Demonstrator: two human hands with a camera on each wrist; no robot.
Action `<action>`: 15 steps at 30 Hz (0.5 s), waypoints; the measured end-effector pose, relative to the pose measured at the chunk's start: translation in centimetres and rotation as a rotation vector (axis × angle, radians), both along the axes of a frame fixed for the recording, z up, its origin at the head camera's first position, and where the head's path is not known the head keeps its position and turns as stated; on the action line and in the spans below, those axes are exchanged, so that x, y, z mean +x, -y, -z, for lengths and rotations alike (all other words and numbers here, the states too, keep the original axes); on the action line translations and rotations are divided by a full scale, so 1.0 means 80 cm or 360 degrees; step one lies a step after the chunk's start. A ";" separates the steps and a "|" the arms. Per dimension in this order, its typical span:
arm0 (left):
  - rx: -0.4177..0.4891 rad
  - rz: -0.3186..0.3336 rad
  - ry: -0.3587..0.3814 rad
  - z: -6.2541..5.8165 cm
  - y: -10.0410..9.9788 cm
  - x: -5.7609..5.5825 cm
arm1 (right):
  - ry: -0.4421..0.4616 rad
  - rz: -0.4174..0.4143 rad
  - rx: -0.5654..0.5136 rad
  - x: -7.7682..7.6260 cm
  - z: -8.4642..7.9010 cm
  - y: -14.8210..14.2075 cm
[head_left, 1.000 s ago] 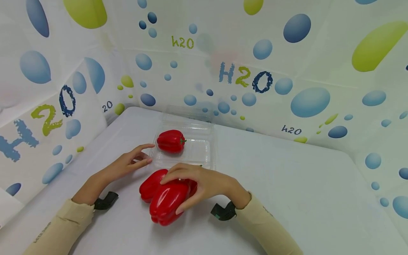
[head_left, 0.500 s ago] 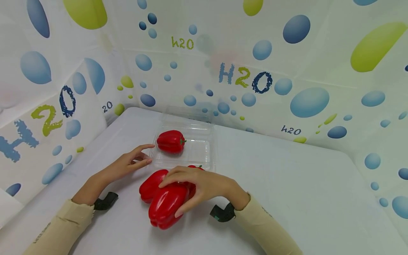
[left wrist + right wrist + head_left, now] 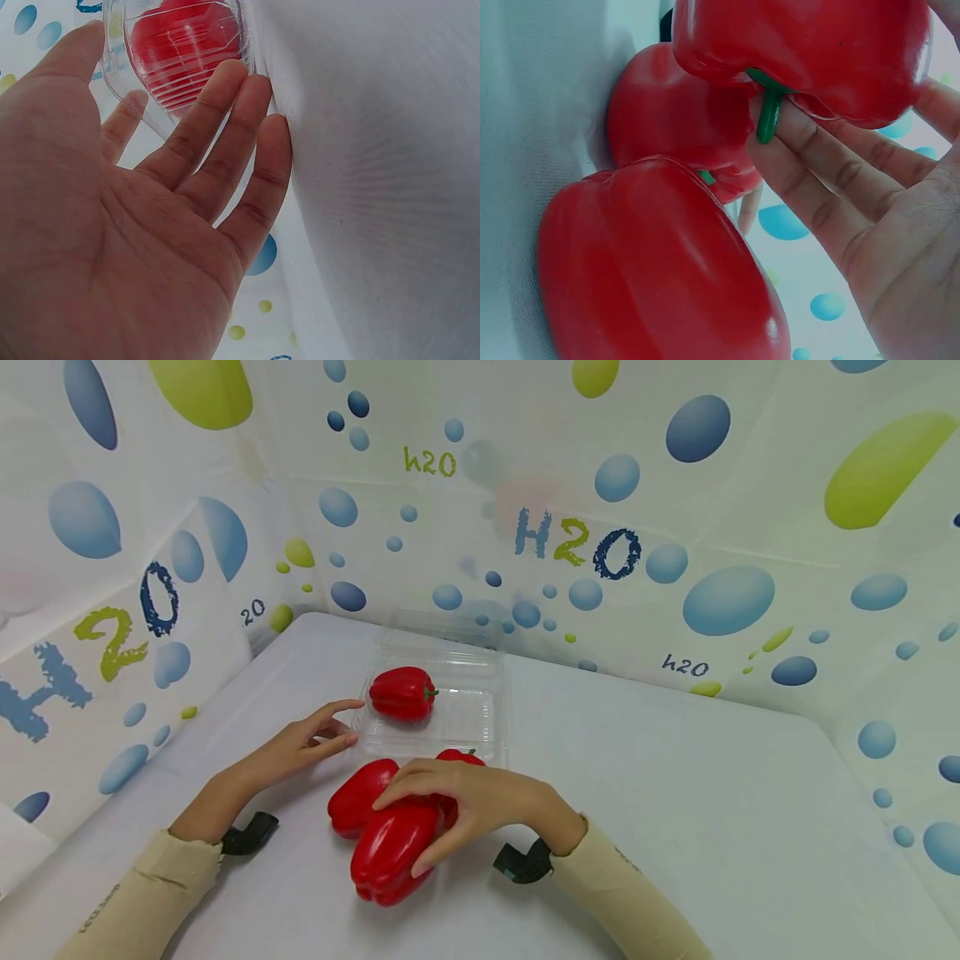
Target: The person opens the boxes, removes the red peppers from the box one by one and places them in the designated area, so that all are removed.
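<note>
My right hand (image 3: 468, 802) grips a red bell pepper (image 3: 393, 852), fingers over its stem end and thumb along its near side. Its green stem (image 3: 768, 116) lies against the fingers in the right wrist view. Two more red peppers are on the table behind it: one to the left (image 3: 356, 802), the other (image 3: 460, 757) partly hidden by the hand. A clear plastic clamshell box (image 3: 491, 722) lies with its lid back, a red pepper (image 3: 402, 693) in its left side. My left hand (image 3: 318, 737) has its fingers loosely extended, fingertips right at the box's left edge.
A white cloth (image 3: 675, 818) covers the table. A printed sheet (image 3: 480, 510) with blue and green drops rises along the back and left side. Black wrist cameras (image 3: 251, 833) jut from under both wrists, next to beige sleeves (image 3: 150, 893).
My right hand has drawn the gripped pepper slightly toward me, uncovering more of the pepper behind it. The left hand and the box have stayed put.
</note>
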State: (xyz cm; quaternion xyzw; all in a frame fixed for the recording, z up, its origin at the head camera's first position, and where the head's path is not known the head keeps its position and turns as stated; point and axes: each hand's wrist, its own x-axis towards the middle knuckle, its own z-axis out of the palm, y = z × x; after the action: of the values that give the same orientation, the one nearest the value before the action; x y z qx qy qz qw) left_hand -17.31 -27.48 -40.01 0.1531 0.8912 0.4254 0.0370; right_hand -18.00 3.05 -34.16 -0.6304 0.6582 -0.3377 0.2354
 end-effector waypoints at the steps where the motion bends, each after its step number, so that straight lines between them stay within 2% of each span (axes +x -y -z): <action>1: 0.0001 -0.0001 0.0001 0.000 0.000 0.000 | -0.0002 -0.0003 0.0003 0.000 0.000 0.000; 15: -0.0021 -0.0008 -0.0006 0.002 0.000 -0.001 | -0.0061 -0.0068 0.0062 0.002 0.002 0.004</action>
State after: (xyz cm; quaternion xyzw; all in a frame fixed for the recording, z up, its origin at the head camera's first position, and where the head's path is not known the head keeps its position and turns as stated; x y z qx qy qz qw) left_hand -17.36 -27.52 -40.13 0.1515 0.8944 0.4193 0.0354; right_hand -17.87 2.72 -34.33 -0.6459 0.6555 -0.3074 0.2421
